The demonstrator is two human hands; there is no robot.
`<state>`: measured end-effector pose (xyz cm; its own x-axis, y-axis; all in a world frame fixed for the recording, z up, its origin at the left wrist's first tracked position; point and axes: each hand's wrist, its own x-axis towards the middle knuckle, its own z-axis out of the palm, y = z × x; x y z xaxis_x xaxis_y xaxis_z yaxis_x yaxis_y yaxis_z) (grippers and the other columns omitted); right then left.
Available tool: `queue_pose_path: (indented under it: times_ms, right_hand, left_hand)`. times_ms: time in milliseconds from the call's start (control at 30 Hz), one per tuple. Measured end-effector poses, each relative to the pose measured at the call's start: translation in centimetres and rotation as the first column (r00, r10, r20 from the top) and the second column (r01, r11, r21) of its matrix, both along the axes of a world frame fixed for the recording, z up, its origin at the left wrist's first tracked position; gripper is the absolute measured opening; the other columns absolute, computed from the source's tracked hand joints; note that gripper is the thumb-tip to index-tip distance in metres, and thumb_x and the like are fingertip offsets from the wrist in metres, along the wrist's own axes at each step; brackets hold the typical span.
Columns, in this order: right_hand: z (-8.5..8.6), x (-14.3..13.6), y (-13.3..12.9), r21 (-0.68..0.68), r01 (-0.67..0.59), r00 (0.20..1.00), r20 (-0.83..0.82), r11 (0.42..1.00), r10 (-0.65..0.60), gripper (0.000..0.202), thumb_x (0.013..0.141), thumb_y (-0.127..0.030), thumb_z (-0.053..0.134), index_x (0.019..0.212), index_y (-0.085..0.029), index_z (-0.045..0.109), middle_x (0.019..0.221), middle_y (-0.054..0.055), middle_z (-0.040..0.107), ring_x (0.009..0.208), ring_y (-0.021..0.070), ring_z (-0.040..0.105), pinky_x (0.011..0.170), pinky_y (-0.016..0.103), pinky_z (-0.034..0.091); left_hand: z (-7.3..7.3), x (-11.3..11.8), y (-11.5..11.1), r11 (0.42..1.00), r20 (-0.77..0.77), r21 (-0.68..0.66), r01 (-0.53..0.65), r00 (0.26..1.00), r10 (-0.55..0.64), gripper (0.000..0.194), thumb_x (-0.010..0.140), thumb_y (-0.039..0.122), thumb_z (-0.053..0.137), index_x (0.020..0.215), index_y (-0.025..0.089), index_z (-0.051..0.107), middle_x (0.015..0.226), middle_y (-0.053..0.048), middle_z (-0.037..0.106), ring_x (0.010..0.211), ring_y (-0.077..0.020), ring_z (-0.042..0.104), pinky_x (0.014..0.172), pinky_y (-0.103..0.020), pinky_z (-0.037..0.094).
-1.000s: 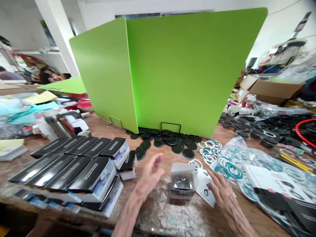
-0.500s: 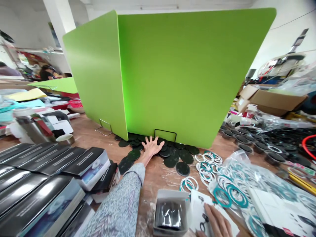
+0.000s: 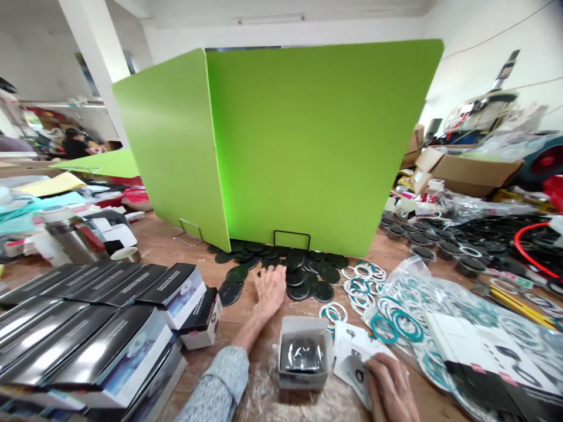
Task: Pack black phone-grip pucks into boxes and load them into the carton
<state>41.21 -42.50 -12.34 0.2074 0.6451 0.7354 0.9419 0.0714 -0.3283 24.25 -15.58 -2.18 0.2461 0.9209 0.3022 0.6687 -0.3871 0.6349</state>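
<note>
My left hand (image 3: pixel 270 288) is stretched forward over the table, fingers spread and slightly bent, its fingertips at the near edge of a spread of flat black discs (image 3: pixel 298 291). Nothing shows in its grip. With bent fingers, my right hand (image 3: pixel 390 387) holds the lower right part of a white printed leaflet (image 3: pixel 346 360); the thumb is mostly hidden. Between the hands stands an open grey-white box (image 3: pixel 303 384) with a shiny black plastic-wrapped item (image 3: pixel 302 355) inside.
Stacked black boxes (image 3: pixel 109 343) fill the left side. White and teal rings (image 3: pixel 407 325), some in clear plastic, lie at right beside a printed booklet (image 3: pixel 488 351). Green divider panels (image 3: pixel 299 146) on wire stands (image 3: pixel 291 234) rise behind the discs. A steel flask (image 3: pixel 73 237) stands far left.
My left hand has drawn back toward me from among the discs, and some discs near it have shifted closer. My right hand stays on the leaflet. The view has shifted slightly.
</note>
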Motion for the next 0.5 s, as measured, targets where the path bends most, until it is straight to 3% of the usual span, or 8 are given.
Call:
queue_pose_path:
  times_ms: [67, 133, 200, 267, 367, 433, 500]
  right_hand:
    - [1.3, -0.1, -0.4, 0.006, -0.005, 0.996, -0.086, 1.0, 0.005, 0.021, 0.089, -0.027, 0.048, 0.105, -0.026, 0.063, 0.097, 0.008, 0.069, 0.092, 0.0261, 0.068, 0.078, 0.037, 0.058]
    - [3.5, -0.4, -0.1, -0.018, 0.059, 0.965, -0.256, 0.998, -0.061, 0.022, 0.091, -0.034, 0.046, 0.106, -0.026, 0.06, 0.101, 0.009, 0.07, 0.094, 0.0262, 0.068, 0.078, 0.037, 0.057]
    - [6.8, -0.8, 1.2, -0.082, 0.106, 0.886, -0.445, 0.991, -0.132, 0.025, 0.091, -0.042, 0.047, 0.106, -0.025, 0.059, 0.104, 0.009, 0.069, 0.092, 0.0259, 0.067, 0.074, 0.036, 0.056]
    - [10.7, -1.1, 3.5, -0.103, 0.074, 0.778, -0.616, 0.992, -0.122, 0.027, 0.089, -0.047, 0.048, 0.101, -0.024, 0.057, 0.094, 0.007, 0.07, 0.079, 0.0236, 0.067, 0.066, 0.034, 0.054]
    - [15.3, -2.2, 8.0, 0.024, -0.123, 0.55, -0.831, 0.992, 0.088, 0.031, 0.084, -0.051, 0.055, 0.094, -0.022, 0.054, 0.073, 0.002, 0.068, 0.062, 0.0195, 0.062, 0.059, 0.03, 0.05]
    - [17.0, -3.4, 11.0, 0.102, -0.232, 0.461, -0.864, 0.967, 0.202, 0.033, 0.083, -0.052, 0.054, 0.094, -0.021, 0.052, 0.068, 0.001, 0.066, 0.061, 0.0183, 0.061, 0.058, 0.029, 0.05]
    - [17.7, -4.5, 13.0, 0.134, -0.307, 0.432, -0.863, 0.942, 0.263, 0.036, 0.085, -0.054, 0.051, 0.096, -0.02, 0.052, 0.07, 0.001, 0.066, 0.063, 0.0179, 0.063, 0.059, 0.029, 0.051]
  left_hand:
    - [1.1, -1.1, 0.4, 0.998, 0.094, -0.058, -0.035, 0.995, 0.041, 0.026, 0.094, 0.034, 0.045, 0.092, 0.019, 0.066, 0.105, -0.011, 0.066, 0.114, -0.0272, 0.053, 0.107, -0.054, 0.029]
    - [2.3, -2.3, 0.7, 0.989, 0.199, -0.145, -0.02, 0.979, 0.049, 0.029, 0.093, 0.04, 0.048, 0.087, 0.015, 0.063, 0.092, -0.007, 0.066, 0.094, -0.0207, 0.061, 0.092, -0.044, 0.045]
    - [3.7, -3.3, 0.3, 0.971, 0.314, -0.233, 0.049, 0.949, 0.027, 0.035, 0.09, 0.047, 0.051, 0.085, 0.014, 0.062, 0.078, -0.003, 0.064, 0.071, -0.0156, 0.062, 0.071, -0.033, 0.05]
    - [5.3, -3.7, -0.7, 0.946, 0.429, -0.285, 0.155, 0.903, -0.019, 0.039, 0.084, 0.053, 0.053, 0.086, 0.014, 0.063, 0.071, -0.001, 0.064, 0.06, -0.0135, 0.06, 0.059, -0.027, 0.048]
    - [7.6, -3.0, -2.8, 0.904, 0.563, -0.296, 0.308, 0.821, -0.096, 0.044, 0.073, 0.056, 0.06, 0.087, 0.015, 0.065, 0.068, -0.001, 0.065, 0.056, -0.0137, 0.06, 0.055, -0.024, 0.046]
    - [9.0, -2.1, -4.1, 0.886, 0.618, -0.279, 0.369, 0.776, -0.128, 0.043, 0.069, 0.054, 0.063, 0.085, 0.014, 0.066, 0.067, -0.002, 0.065, 0.056, -0.014, 0.06, 0.055, -0.025, 0.046]
    - [10.1, -1.4, -5.1, 0.882, 0.649, -0.254, 0.397, 0.746, -0.15, 0.04, 0.068, 0.051, 0.065, 0.081, 0.014, 0.067, 0.068, -0.003, 0.066, 0.058, -0.0142, 0.059, 0.056, -0.025, 0.046]
